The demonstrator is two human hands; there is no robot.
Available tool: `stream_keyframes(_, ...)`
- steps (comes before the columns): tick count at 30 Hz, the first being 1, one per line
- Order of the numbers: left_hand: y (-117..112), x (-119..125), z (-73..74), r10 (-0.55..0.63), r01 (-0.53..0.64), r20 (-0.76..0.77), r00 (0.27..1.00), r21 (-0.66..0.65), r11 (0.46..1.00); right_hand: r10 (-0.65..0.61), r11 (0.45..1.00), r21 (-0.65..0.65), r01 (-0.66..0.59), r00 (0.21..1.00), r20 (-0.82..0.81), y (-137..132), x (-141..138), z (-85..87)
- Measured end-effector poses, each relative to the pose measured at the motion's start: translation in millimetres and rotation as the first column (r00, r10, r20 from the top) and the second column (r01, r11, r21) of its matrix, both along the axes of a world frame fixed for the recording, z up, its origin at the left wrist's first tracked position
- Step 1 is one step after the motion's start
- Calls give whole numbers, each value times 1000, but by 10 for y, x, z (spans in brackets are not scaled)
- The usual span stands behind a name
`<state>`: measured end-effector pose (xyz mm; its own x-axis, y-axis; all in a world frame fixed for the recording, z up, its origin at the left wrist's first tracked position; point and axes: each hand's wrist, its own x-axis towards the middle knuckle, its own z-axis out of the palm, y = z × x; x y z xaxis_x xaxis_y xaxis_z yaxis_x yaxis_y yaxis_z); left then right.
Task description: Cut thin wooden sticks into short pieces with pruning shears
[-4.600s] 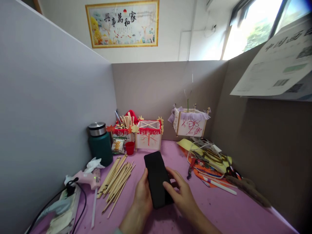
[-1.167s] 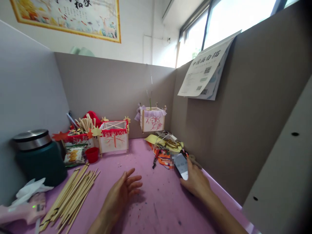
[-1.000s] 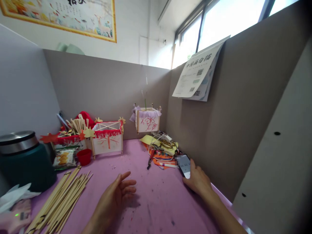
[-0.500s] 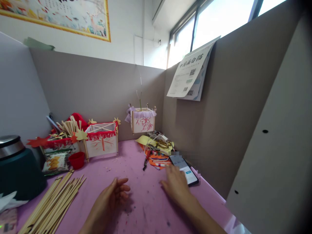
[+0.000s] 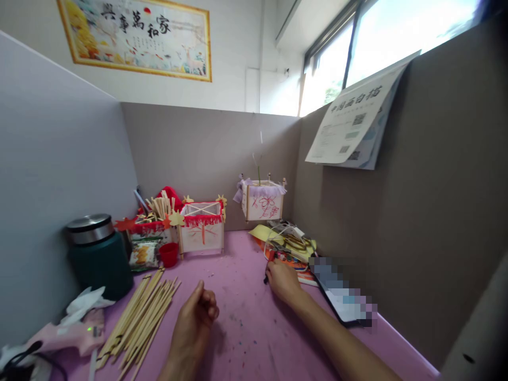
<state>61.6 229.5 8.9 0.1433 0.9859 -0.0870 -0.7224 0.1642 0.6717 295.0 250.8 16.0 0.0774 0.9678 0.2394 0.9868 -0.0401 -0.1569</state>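
My right hand (image 5: pixel 283 280) reaches across the purple table and closes on a small red and black tool (image 5: pixel 271 257). Its fingers cover much of the tool, so I cannot make out the exact kind. Just beyond lies a pile of yellow and orange paper (image 5: pixel 264 234) with scissors and a white cord. My left hand (image 5: pixel 198 317) is held over the near middle of the table, thumb up, fingers loosely curled and empty. The closest thing to it is a bundle of thin wooden sticks (image 5: pixel 148 317) on its left.
A phone (image 5: pixel 341 296) lies at the right. Along the back are a white box with red fringe (image 5: pixel 203 235), a hanging lantern-like box (image 5: pixel 264 203), a red cup (image 5: pixel 169 255) and a snack packet (image 5: pixel 143 255). A dark green flask (image 5: pixel 101 264) and pink glue gun (image 5: pixel 75 334) stand left.
My right hand has moved from beside the phone, forward and left, onto the red and black tool. My left hand's fingers have curled more. The view has swung left.
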Motion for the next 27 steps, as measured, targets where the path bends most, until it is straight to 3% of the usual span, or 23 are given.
stream_keyframes(4,81,-184,97,110,-92,244,963,-84,992,208,978,-30,-209,978,-24,-53,-180,-85)
stream_keyframes(9,68,-226,124,89,-76,284,955,-55,996,476,873,-71,-483,874,-93,6,-512,-122)
stream_keyframes(11,53,-206,116,78,-67,280,957,-46,997,519,849,-48,-526,848,-107,92,-594,-101)
stream_keyframes(18,31,-116,91,46,-38,245,968,-35,999,513,856,7,-517,847,-141,282,-683,-83)
stream_keyframes(24,-5,19,9,10,-10,66,998,5,1000,407,913,109,-393,887,-220,229,-775,-128)
stream_keyframes(26,2,31,-18,52,-41,-166,985,70,997,437,899,139,-415,868,-236,167,-800,-133)
stream_keyframes(27,15,8,-14,99,-63,-327,940,120,991,466,884,158,-439,852,-238,131,-803,-138)
